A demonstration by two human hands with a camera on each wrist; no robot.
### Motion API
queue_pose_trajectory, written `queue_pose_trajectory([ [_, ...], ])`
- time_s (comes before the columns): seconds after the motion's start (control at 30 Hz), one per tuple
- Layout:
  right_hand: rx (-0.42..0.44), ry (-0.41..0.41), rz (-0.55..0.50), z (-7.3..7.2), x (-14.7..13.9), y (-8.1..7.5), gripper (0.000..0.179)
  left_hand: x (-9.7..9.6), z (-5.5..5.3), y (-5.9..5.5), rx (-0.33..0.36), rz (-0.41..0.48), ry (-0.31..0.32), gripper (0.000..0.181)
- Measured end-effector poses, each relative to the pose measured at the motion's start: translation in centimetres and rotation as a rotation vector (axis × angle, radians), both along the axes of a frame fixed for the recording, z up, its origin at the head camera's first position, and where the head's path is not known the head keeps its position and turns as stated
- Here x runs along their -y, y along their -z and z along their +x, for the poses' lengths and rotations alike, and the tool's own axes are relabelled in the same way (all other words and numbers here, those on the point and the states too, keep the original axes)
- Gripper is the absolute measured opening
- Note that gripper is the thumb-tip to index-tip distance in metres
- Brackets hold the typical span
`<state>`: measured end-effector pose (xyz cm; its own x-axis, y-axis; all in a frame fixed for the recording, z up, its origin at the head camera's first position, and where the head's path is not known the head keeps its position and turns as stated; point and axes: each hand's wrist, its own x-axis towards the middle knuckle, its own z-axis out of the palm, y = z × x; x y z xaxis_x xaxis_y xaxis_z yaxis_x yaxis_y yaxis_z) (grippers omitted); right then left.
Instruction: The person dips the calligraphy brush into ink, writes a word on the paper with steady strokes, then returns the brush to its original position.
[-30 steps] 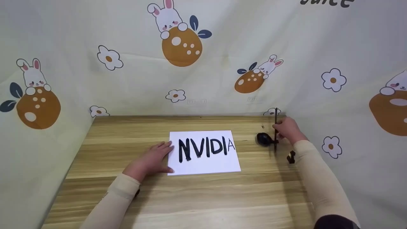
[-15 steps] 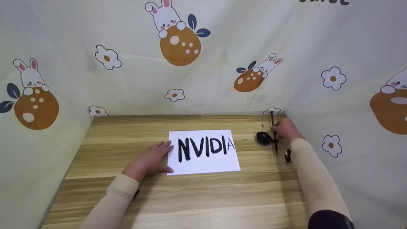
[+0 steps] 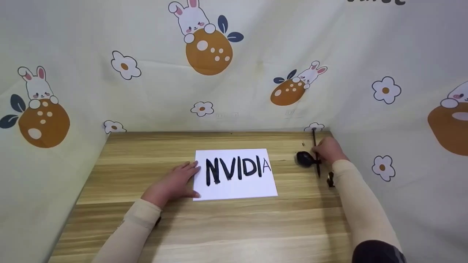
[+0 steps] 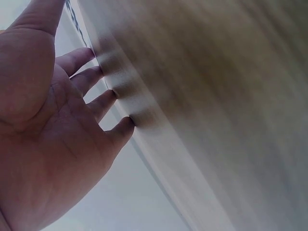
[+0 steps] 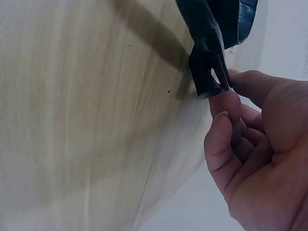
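Observation:
A white sheet of paper (image 3: 234,190) lies on the wooden table, lettered NVIDIA in black; the last A is thinner and smaller than the other letters. My left hand (image 3: 175,184) rests with spread fingers on the sheet's left edge. At the back right, my right hand (image 3: 329,150) pinches a thin black stick (image 3: 314,138) between thumb and fingers. The stick slants across the short handle of a rounded black cup (image 3: 304,159). In the right wrist view, the fingertips sit right at the dark handle (image 5: 204,82), with the cup's rim (image 5: 247,21) above.
A tiny dark speck (image 3: 303,144) marks the wooden table (image 3: 234,226) behind the cup. Patterned cloth (image 3: 252,84) with rabbits and flowers hangs along the back and both sides. A small black item (image 3: 331,179) shows beside the right sleeve.
The black stick has tilted, its top going left and its lower end slightly right. My right hand has come down a little. The left hand and the paper stay put.

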<state>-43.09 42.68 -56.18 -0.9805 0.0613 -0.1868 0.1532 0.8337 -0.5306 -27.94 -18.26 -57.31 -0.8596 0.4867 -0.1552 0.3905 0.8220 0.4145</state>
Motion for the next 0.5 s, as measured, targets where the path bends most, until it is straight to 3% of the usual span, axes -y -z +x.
queue_pose_trajectory([
  [0.5,-0.042,0.009,-0.001,0.07,-0.18,0.47,0.028,-0.13,0.02,-0.25,-0.011,0.011,0.001,0.105],
])
